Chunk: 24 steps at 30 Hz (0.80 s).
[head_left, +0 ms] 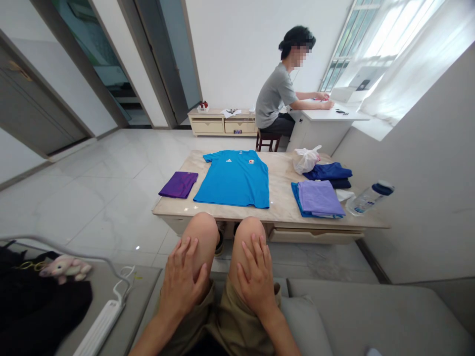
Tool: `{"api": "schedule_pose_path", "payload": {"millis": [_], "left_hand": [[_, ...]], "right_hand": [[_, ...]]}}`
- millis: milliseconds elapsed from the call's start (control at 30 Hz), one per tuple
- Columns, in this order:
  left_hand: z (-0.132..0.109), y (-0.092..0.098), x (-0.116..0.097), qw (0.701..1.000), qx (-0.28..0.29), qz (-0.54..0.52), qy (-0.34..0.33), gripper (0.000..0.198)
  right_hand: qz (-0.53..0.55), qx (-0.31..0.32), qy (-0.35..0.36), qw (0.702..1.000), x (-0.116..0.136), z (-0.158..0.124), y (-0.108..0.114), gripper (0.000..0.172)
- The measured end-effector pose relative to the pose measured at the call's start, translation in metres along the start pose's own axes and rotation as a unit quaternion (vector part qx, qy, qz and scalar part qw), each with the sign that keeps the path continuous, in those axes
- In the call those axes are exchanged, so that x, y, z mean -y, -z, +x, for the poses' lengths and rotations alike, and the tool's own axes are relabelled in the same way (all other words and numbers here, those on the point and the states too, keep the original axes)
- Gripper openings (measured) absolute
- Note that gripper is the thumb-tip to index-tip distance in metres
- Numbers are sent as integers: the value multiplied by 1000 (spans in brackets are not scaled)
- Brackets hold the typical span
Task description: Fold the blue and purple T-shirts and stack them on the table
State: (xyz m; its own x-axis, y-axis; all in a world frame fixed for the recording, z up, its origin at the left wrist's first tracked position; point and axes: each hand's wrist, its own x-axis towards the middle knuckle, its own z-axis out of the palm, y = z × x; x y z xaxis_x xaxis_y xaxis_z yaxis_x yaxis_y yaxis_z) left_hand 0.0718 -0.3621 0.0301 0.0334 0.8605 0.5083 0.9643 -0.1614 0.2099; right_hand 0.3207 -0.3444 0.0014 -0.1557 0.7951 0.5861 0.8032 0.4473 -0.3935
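Resting on the left leg (203,228), the left hand (182,277) is laid palm down with its fingers spread, and the right hand (258,277) is laid on the right leg (249,230) in the same way. Nothing is held by either hand; each grip is relaxed and unclosed. The bench (281,190) is set just beyond the knees. Near its middle a blue shirt (235,183) is spread flat, well apart from the hands, with its hem turned toward the legs and its collar pointed away. A white mark (229,160) and a small crest (251,161) are shown on its chest, and one sleeve is extended at the left. To the left of the shirt a folded purple cloth (178,185) is placed. To the right, a lilac cloth (322,198) is stacked on a bright blue one (298,202); behind them a white bag (306,159) and dark blue clothes (330,170) are grouped. A bottle (370,199) is stood near the right end. Beyond, at a white desk (315,114), a person (274,96) is seated. On the sofa (367,316), at far left, a pink toy (67,268) and a power strip (98,329) are seen.
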Motion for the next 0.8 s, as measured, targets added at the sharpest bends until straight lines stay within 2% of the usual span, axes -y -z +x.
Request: {"api": "schedule_pose_path", "payload": {"millis": [133,433,700,800], "left_hand": [[-3,7,-2,999,16,-17,-24,71],[1,-14,0,1000,-3,-13,3,77],[-10,-17,2,1000,3,-25,-4,84],[-1,-16,1,999,23,-30,-35,86]], "right_hand": [[1,3,7,1000,7,4,-1,79],[-32,-3,10,999,16,11,-7,86],[-50,20,28,998,20,14,-12,84],[-45,38,41,997,20,21,-12,82]]}}
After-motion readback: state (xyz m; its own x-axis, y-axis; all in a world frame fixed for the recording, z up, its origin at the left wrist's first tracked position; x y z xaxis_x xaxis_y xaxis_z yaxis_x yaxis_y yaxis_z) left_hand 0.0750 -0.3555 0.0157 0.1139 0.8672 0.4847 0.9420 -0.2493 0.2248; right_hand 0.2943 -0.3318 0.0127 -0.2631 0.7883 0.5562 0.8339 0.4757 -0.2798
